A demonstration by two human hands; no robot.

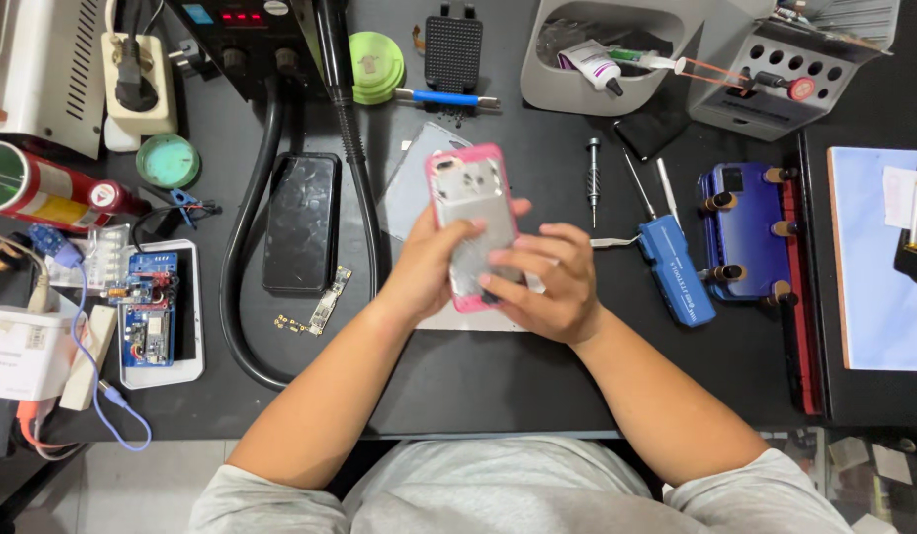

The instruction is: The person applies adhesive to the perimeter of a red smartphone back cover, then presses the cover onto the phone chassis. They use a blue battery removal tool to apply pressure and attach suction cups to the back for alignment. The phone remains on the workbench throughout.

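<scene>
- I see the left hand holding a phone in a pink case above the black counter; its fingers grip the phone from behind.
- The right hand is closed around the phone's lower end, the thumb lying on its silver back.
- A second, black phone lies flat at the left.
- A blue tool lies just right of the hands.
</scene>
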